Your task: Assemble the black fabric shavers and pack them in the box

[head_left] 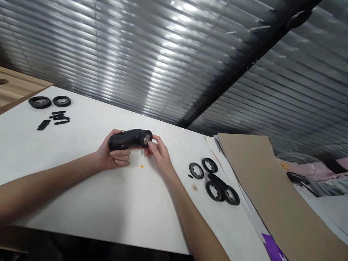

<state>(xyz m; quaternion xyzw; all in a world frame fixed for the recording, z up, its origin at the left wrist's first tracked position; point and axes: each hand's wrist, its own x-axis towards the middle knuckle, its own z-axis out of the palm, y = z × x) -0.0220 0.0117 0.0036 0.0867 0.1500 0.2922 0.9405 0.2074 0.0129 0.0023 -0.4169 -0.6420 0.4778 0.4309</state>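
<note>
Held above the white table is a black handheld shaver (126,139), its body bent near one end. A round perforated metal head (147,139) fills that end, which faces right. My left hand (107,156) wraps around the rear of the body, thumb on top and fingers curled below. At the head end, my right hand (161,154) grips the rim, with the thumb at the metal mesh and the other fingers partly hidden behind. A small orange piece (141,166) lies on the table just below the two hands.
Several black rings with notched centres (196,170) lie on the table (95,203) at the right, some overlapping. Two more rings (62,101) and several black strips (62,122) are at the far left. A brown cardboard sheet (261,181) covers the right side; corrugated metal (122,54) stands behind.
</note>
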